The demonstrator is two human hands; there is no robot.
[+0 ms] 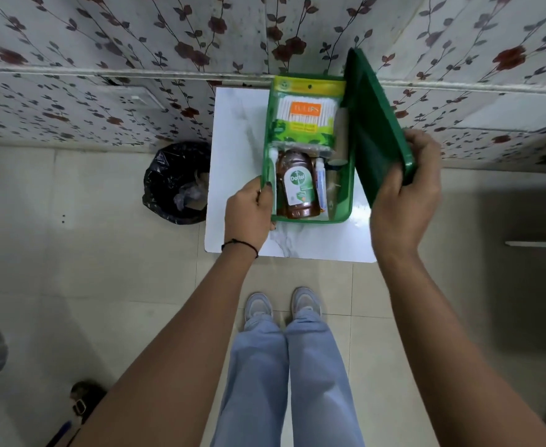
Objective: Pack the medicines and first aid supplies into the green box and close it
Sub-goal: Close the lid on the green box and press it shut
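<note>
Green box (346, 201) sat open on a white table (236, 150). Left hand (249, 211) gripped its left rim; right hand (404, 195) clasped the raised lid (375, 133). Inside lay a brown "Dettol" bottle (297, 188) and a "Tulips" cotton-bud pack (307, 108).

Two texts can be read, both on things inside the green box (349, 188). The brown bottle (297, 188) has a green-white label w/ the word "Dettol" in white letters. The cotton swab pack (307, 108) has an orange panel w/ pale letters, approx. "TULIPS", a bit blurred. Smaller print on both packs is too small to read.
</note>
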